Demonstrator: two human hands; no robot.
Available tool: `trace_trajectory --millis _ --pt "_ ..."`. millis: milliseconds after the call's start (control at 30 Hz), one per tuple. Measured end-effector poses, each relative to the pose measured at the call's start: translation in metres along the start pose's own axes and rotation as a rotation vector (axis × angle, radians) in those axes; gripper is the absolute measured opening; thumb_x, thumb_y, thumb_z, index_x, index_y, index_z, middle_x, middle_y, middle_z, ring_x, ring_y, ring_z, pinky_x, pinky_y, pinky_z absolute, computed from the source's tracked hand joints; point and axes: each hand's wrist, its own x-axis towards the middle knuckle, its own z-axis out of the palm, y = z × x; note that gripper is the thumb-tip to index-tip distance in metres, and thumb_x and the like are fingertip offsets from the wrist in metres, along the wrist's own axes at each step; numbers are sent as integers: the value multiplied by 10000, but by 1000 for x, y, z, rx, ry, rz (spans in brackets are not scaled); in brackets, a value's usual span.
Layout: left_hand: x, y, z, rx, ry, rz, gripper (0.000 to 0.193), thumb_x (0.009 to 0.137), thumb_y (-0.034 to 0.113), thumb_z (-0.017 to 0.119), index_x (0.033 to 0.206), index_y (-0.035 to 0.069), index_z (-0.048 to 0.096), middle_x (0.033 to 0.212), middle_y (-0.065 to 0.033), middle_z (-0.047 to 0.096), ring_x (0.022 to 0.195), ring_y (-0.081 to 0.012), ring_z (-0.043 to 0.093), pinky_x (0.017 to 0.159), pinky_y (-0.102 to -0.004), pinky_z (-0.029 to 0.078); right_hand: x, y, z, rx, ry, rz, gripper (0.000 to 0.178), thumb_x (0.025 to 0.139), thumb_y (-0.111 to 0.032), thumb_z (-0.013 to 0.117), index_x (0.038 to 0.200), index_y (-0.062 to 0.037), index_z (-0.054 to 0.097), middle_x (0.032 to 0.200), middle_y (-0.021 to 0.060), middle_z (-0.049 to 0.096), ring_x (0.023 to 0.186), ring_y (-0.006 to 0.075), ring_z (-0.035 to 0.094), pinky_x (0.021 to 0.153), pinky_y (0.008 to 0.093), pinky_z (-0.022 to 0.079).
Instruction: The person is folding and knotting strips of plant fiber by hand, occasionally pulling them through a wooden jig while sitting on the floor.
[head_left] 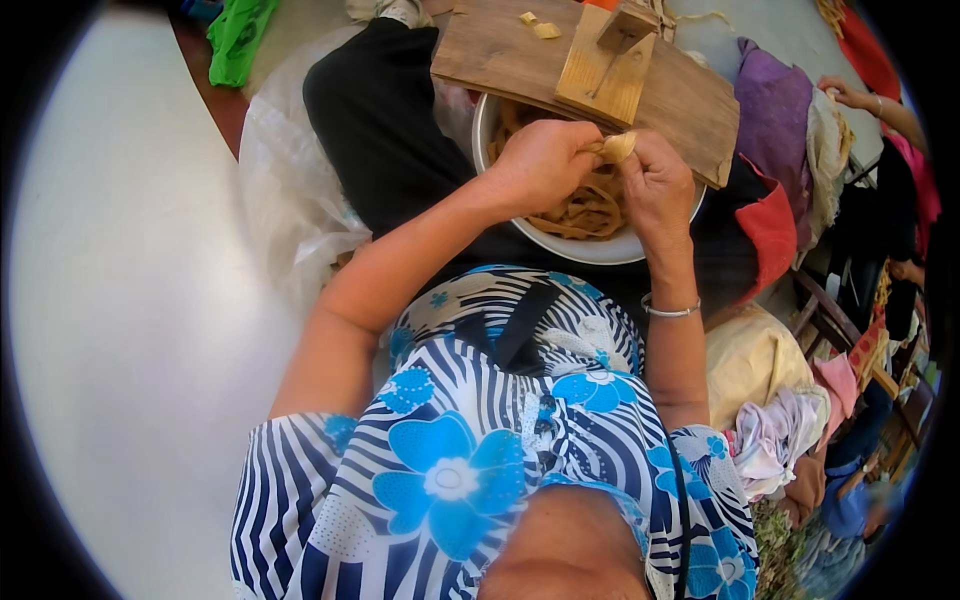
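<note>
Over a white basin in my lap, my two hands meet with closed fingers. My left hand and my right hand both pinch a tan, flat strip, which looks folded or curled into a small shape at the fingertips. Coiled in the basin below are brown strips of a similar flat kind; my hands hide part of them. A brown wooden board lies across the basin's far side. On it sits a lighter wooden block with an upright piece.
Small folded tan pieces rest on the board. Plastic sheeting is at my left, with a green bag farther off. Purple cloth and a beige sack lie to the right. Another person's hand shows at far right.
</note>
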Motion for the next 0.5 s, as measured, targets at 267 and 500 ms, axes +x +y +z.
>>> trace_trajectory --millis 267,500 --pt "-19 -10 16 512 290 434 76 735 107 582 808 110 562 699 -54 502 613 -263 559 532 -366 445 -26 30 18 563 -340 580 358 970 -288 516 925 37 659 845 17 660 789 58 555 707 214 457" --pt "-16 -19 25 455 322 557 197 704 87 609 900 84 600 792 -61 532 676 -251 577 566 -349 462 -31 29 13 969 -406 805 353 952 -328 532 1036 0 636 931 68 655 857 136 614 777 280 502"
